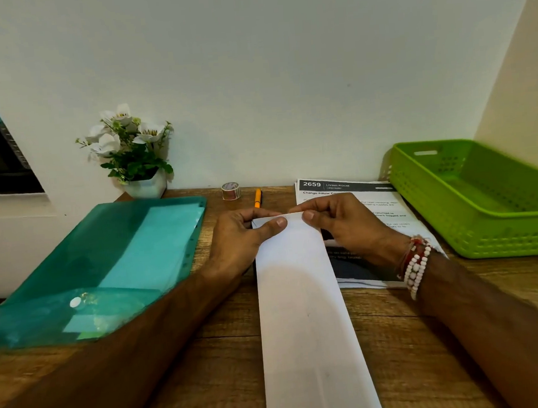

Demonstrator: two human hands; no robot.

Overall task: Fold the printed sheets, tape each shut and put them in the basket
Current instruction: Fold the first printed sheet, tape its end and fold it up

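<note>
1. A long white folded paper sheet (301,298) lies in the middle of the brown wooden desk (208,353). It runs from the near edge toward the wall.
2. The left hand (241,238) holds the far end of this sheet on the left side. Its grip is a pinch: the thumb lies on top of the paper and the fingers curl at the edge.
3. The right hand (340,224) holds the same far end on the right side. Its grip is a pinch too, with the thumb on top and a finger along the edge.
4. Red and white bead bracelets (416,266) sit on the right wrist.
5. A stack of printed paper sheets (373,195) lies flat under the right hand. The folded sheet covers part of it.
6. A bright green plastic basket with little holes (439,216) stands just beside the stack, at the right end of the desk.
7. A small roll of tape (230,190) and an orange pen (257,198) lie near the wall, just past the hands.
8. A big teal plastic folder (104,258) lies on the left, with a white pot of white flowers (131,150) behind it.
</note>
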